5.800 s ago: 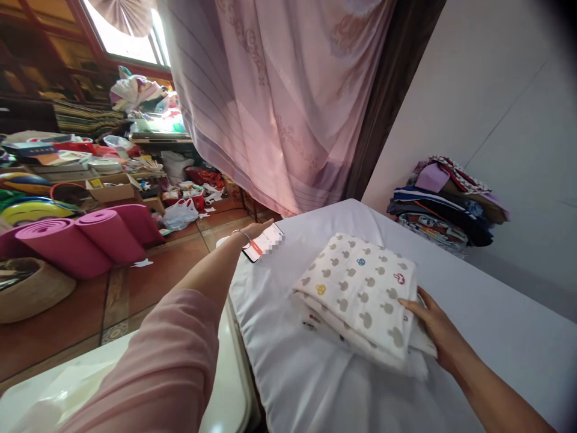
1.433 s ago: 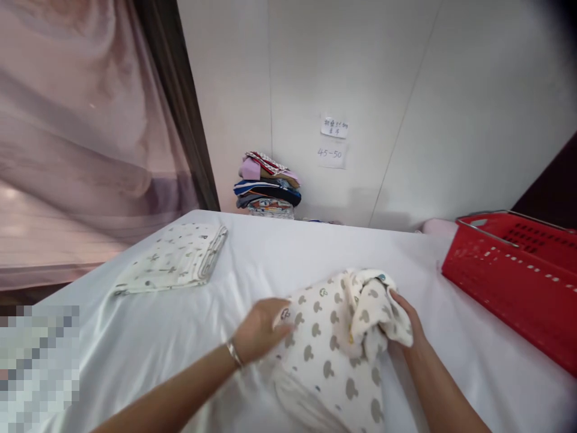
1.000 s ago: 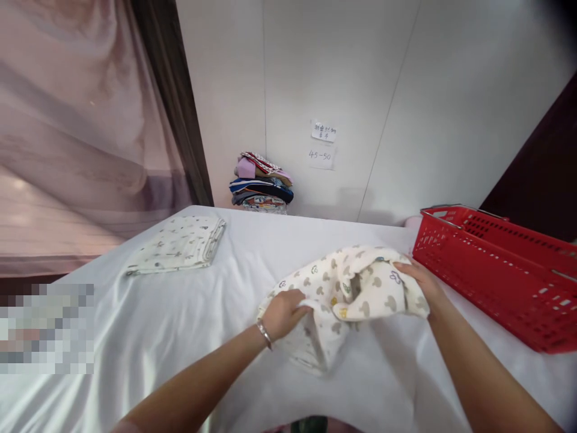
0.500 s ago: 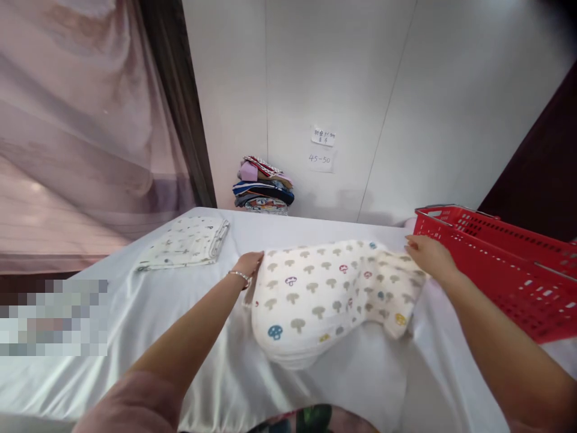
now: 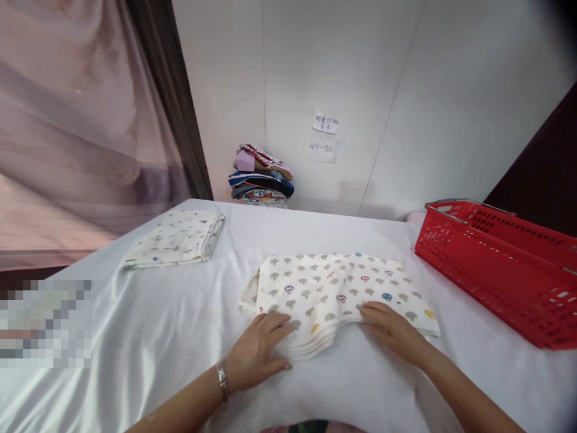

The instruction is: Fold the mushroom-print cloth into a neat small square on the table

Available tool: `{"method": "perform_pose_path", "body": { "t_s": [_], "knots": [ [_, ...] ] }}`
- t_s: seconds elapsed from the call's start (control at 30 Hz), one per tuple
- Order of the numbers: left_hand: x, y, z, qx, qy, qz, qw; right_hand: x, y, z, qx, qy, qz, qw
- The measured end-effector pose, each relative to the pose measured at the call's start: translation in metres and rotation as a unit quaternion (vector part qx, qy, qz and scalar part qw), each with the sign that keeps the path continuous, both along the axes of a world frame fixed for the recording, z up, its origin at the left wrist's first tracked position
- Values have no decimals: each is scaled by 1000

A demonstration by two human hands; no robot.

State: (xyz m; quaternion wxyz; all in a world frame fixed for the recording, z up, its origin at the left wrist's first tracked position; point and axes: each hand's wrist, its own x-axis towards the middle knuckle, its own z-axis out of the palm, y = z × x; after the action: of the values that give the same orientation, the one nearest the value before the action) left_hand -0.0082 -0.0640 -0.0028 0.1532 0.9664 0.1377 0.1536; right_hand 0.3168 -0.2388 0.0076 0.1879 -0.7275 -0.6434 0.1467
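A white muslin cloth printed with mushrooms (image 5: 336, 288) lies folded in layers on the white-covered table, its near edge wavy and its left corner sticking out. My left hand (image 5: 255, 352), a silver bracelet at its wrist, is at the cloth's near left corner with fingers spread and thumb apart. On the near edge, right of the middle, my right hand (image 5: 392, 331) rests with its fingers stretched over the fabric. Neither hand grips the cloth.
A folded white patterned cloth (image 5: 175, 237) lies at the table's back left. To the right stands a red plastic basket (image 5: 487, 270). Behind the table's far edge is a pile of folded fabrics (image 5: 261, 177). Two paper notes (image 5: 323, 135) are on the wall.
The mushroom cloth was held up by its two far corners and now lies spread on the table. Both hands have let go and come back to its near edge.
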Motion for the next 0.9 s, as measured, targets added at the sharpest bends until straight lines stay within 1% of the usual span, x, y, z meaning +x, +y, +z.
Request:
{"method": "perform_pose_path", "body": {
  "t_s": [0.07, 0.13, 0.23, 0.3, 0.37, 0.43, 0.5, 0.6, 0.7, 0.8, 0.9],
  "knots": [
    [6, -2, -2, 15, 21, -14, 1000, 11, -4, -10, 11, -45, -4, 999],
    [13, 0, -1, 21, 23, -15, 999, 20, -5, -18, 29, -72, -20, 997],
    [20, 2, 5, -3, 14, -16, 1000, 27, -4, -21, 44, -62, -47, 996],
    [21, 3, 12, -61, -1, 0, 998, 29, -3, -16, 44, -25, -56, 997],
    [20, 6, 22, -139, -33, 40, 989, 31, -3, -7, 56, 18, -72, 996],
    [18, 12, 32, -201, -78, 91, 972, 34, -2, 3, 90, 53, -110, 988],
    [18, 20, 42, -230, -119, 133, 957, 38, 0, 12, 140, 79, -164, 973],
    [24, 28, 54, -226, -161, 169, 946, 41, 6, 20, 195, 102, -222, 950],
    [32, 29, 61, -199, -182, 182, 945, 39, 12, 24, 210, 102, -244, 941],
    [36, 26, 64, -195, -164, 166, 953, 39, 12, 27, 212, 81, -249, 942],
    [34, 27, 67, -209, -122, 148, 959, 41, 6, 30, 174, 54, -215, 960]
  ]
}}
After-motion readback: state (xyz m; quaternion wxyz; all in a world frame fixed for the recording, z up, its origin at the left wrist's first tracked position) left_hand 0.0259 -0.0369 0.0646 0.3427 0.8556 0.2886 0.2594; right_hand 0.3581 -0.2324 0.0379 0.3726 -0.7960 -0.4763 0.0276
